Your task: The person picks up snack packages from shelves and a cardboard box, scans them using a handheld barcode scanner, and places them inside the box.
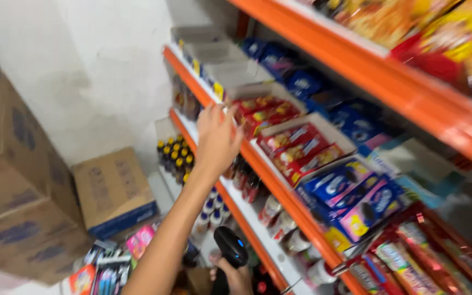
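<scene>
Head view: the red snack packets (258,112) on the orange shelf (279,188) are touched by the open-fingered left hand (217,136); a black barcode scanner (230,247) is gripped by the right hand (237,276), near.

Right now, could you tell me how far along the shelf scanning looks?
Done: cannot tell; nothing marks scanned packs. In hand: the right hand holds a black barcode scanner, while the left hand reaches the tray of red snack packs. The blue biscuit packs lie untouched.

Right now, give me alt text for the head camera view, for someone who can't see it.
A left hand reaches up to a tray of red snack packets on an orange shop shelf, while the right hand holds a black barcode scanner low down. Cardboard boxes stand against the wall.
</scene>
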